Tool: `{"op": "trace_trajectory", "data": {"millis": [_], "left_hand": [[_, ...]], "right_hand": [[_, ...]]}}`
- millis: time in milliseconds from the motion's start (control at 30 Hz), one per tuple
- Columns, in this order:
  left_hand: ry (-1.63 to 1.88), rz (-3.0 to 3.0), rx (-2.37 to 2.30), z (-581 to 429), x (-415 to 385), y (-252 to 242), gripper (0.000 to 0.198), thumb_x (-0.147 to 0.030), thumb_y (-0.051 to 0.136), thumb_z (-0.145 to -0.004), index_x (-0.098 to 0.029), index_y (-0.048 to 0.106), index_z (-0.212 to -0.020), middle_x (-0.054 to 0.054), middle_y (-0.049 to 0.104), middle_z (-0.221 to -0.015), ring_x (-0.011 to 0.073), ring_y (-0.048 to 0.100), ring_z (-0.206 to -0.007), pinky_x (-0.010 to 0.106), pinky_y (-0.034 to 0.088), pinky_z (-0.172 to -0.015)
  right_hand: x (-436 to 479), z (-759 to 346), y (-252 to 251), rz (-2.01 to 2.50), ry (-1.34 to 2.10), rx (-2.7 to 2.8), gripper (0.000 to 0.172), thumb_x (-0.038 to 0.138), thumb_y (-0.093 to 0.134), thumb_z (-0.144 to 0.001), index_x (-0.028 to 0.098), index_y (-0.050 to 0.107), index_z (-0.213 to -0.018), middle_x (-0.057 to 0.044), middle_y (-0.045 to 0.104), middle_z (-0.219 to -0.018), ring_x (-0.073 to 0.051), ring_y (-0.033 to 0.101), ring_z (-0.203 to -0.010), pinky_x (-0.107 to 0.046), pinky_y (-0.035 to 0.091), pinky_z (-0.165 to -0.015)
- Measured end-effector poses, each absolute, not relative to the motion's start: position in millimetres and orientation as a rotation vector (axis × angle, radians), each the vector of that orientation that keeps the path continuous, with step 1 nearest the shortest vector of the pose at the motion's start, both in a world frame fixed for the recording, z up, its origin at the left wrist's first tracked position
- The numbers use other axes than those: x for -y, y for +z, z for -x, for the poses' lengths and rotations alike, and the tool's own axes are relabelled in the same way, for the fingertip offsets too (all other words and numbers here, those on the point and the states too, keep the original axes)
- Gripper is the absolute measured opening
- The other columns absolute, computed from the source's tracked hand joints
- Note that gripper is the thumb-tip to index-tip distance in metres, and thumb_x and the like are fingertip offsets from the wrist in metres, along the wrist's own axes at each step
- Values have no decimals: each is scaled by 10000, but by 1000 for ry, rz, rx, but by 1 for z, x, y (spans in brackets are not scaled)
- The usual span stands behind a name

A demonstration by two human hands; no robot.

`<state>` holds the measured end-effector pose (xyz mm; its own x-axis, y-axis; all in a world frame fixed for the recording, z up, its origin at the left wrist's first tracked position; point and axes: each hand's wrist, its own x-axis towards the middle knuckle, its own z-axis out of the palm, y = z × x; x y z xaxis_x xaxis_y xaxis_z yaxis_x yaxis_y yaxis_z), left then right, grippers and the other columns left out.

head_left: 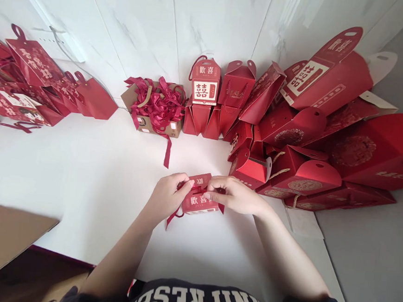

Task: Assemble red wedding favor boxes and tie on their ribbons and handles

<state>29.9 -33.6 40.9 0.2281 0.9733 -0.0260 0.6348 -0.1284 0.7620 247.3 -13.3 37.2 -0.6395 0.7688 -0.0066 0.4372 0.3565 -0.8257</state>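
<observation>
A small red gift box (199, 206) with pale printed characters sits on the white table in front of me. A dark red ribbon (172, 219) crosses its top, and its tails hang down on both sides. On the left, my left hand (170, 194) pinches the ribbon between thumb and fingers. My right hand (232, 195) pinches the ribbon on the box's other side, its fingers curled over the top. Whether the ribbon is knotted at the middle cannot be made out. Part of the box's upper edge is hidden by my fingers.
Beyond the box stands a cardboard carton (173, 129) heaped with red ribbons (156, 102). Several red gift boxes (304, 82) are piled at the right, and more red boxes (96, 98) stand at the left. A brown cardboard flap (6, 238) juts in at lower left.
</observation>
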Motion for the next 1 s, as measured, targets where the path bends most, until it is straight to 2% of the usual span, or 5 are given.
{"op": "trace_trajectory", "data": {"millis": [100,267,467,767,1000], "left_hand": [[749,-1931,-1406,-32,28,37,307,-357,481,-908,-182,510,-658,18,543,-795,126,530,-658,242,431,-559],[873,-1850,-1501,-30,29,22,289,-386,532,-885,-183,540,-680,75,611,-1017,177,604,-814,258,484,-614],[751,-1715,-1543,-30,34,21,293,-385,508,-887,-187,466,-676,-42,490,-597,87,408,-501,200,341,-457],[706,-1731,-1489,-23,28,22,332,-394,489,-901,-180,452,-649,1,607,-745,101,421,-542,233,339,-486],[652,-1709,-1401,-7,16,28,357,-422,485,-910,-176,558,-662,38,590,-1077,158,564,-851,251,431,-677]], "right_hand": [[12,-250,35,1079,1221,2190,319,439,531,-919,206,579,-707,-4,565,-772,-148,544,-700,-285,415,-673],[7,-249,25,1218,980,2105,272,419,572,-902,218,652,-737,-73,561,-1217,-259,526,-1149,-401,400,-934],[5,-246,21,1221,1107,2102,224,367,575,-902,216,615,-743,-45,631,-1098,-191,605,-915,-343,444,-820],[-1,-249,18,1106,1188,2050,220,331,560,-910,205,577,-730,-51,647,-1092,-192,608,-967,-329,438,-850],[-5,-254,14,1094,1267,2058,244,364,570,-903,198,573,-725,-47,655,-1073,-184,615,-958,-316,451,-838]]}}
